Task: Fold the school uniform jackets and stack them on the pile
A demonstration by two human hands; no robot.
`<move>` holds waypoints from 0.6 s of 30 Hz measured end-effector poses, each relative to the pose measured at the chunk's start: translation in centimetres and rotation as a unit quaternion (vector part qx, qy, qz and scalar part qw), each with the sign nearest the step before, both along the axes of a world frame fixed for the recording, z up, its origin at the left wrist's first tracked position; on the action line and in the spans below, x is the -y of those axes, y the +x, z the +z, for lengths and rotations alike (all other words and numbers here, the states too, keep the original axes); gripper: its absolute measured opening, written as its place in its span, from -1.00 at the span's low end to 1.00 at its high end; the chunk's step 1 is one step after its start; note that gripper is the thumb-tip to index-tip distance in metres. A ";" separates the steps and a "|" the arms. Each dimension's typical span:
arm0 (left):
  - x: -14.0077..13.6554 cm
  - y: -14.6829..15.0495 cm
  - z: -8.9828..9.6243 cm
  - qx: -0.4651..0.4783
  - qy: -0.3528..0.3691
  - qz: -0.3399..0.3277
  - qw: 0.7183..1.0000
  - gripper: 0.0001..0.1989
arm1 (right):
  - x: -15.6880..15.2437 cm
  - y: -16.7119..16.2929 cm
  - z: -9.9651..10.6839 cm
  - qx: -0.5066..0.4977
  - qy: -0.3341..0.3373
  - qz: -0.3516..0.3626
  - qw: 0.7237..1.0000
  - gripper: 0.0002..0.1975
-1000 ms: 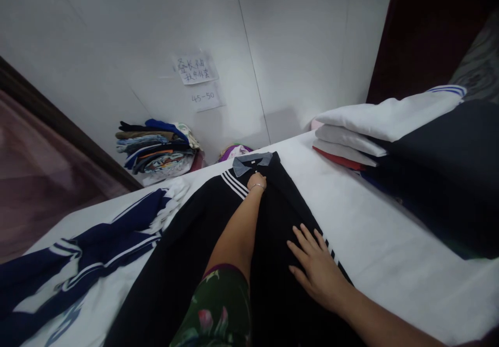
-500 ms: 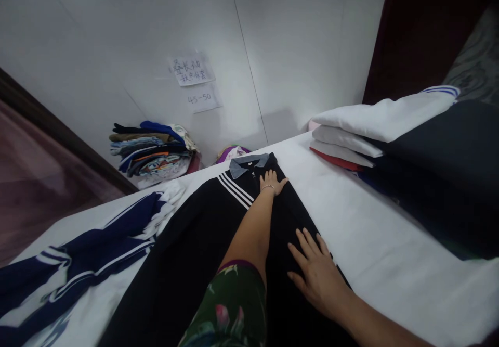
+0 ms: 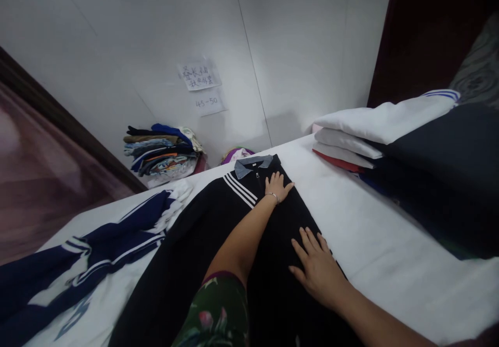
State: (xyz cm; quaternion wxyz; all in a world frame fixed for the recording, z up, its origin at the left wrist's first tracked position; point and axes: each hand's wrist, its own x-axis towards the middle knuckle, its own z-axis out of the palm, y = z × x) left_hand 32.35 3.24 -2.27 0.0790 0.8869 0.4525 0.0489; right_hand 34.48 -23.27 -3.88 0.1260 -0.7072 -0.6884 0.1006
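A black jacket with a grey-blue collar, a short front zip and three white stripes across one side of the chest lies spread over the white-covered table. My left hand, a bracelet at its wrist, rests flat on the chest just below the collar, fingers apart. Lower down, near the garment's right edge, my right hand lies flat with its fingers spread. Neither hand grips the cloth. The lower part of the jacket is partly hidden by my arms and runs out of the frame.
Left of the jacket lies a rumpled navy and white garment. Folded clothes in a pile stand beyond the far edge by the wall. On the right is a tall stack of folded clothes. Two handwritten paper notes hang on the wall.
The view has shifted slightly, so most things sit a little further right. My left hand has slid slightly down the jacket's chest; my right hand stays nearly in place.
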 end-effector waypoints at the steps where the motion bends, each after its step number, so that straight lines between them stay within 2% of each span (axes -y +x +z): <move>1: 0.9 -0.4 0.1 -0.002 0.010 -0.009 1.000 -0.26 | 0.0 0.0 0.0 0.004 0.002 0.001 1.000 -0.37; 5: 4.4 -2.3 -0.2 -0.012 0.033 -0.013 0.999 -0.21 | 0.1 0.0 -0.3 0.023 0.018 0.002 1.000 -0.37; 10: 6.3 -3.3 -1.0 -0.045 -0.038 -0.028 0.998 -0.16 | 0.0 0.0 -0.7 0.037 0.028 0.003 0.999 -0.37; 14: 6.8 -3.2 0.0 -0.044 -0.064 -0.016 0.997 -0.18 | -0.1 0.1 -0.2 0.046 0.021 0.000 0.999 -0.37; 18: 9.1 -4.9 0.6 -0.021 -0.034 -0.018 0.999 -0.18 | 1.7 0.2 0.4 0.026 0.015 -0.002 1.000 -0.35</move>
